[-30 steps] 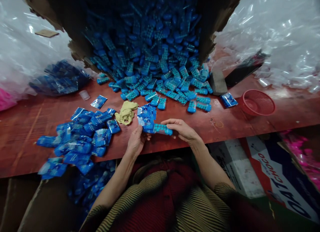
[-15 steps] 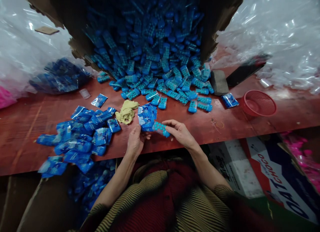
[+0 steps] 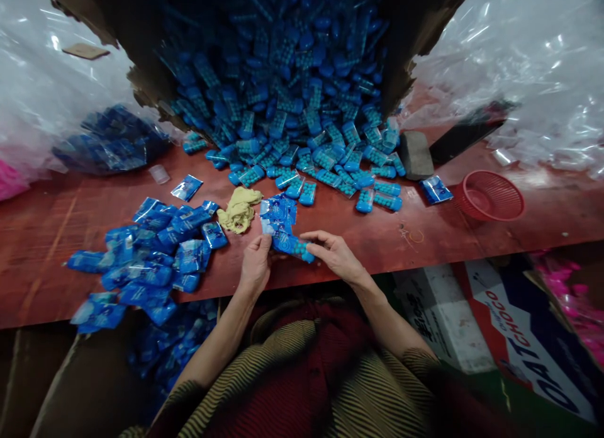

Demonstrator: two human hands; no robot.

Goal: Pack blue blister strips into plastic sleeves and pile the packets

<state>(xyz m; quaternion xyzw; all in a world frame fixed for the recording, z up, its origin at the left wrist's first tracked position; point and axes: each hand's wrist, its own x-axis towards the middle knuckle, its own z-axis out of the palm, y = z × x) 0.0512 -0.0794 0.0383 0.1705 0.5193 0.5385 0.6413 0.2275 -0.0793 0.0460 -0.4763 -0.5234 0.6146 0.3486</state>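
My left hand (image 3: 256,262) pinches the left end of a blue printed plastic pouch (image 3: 283,241) above the table's front edge. In my right hand (image 3: 336,255) the fingers are closed on a small clear bottle of blue balls (image 3: 302,250), whose left part lies inside the pouch. Just behind them, flat blue pouches (image 3: 279,210) lie on the table. A crumpled yellow cloth (image 3: 240,209) rests to their left. Filled blue packets (image 3: 141,273) form a heap left of my left hand.
Many similar bottles (image 3: 325,158) spill from a torn cardboard box (image 3: 151,89) onto the red table (image 3: 472,243). To the right are a grey block (image 3: 416,156), a blue packet (image 3: 435,190) and a red basket (image 3: 491,196). Clear plastic bags flank the box.
The bottle has gone further into the pouch, and my right hand has shifted slightly left with it. My left hand has stayed at the pouch's left end.
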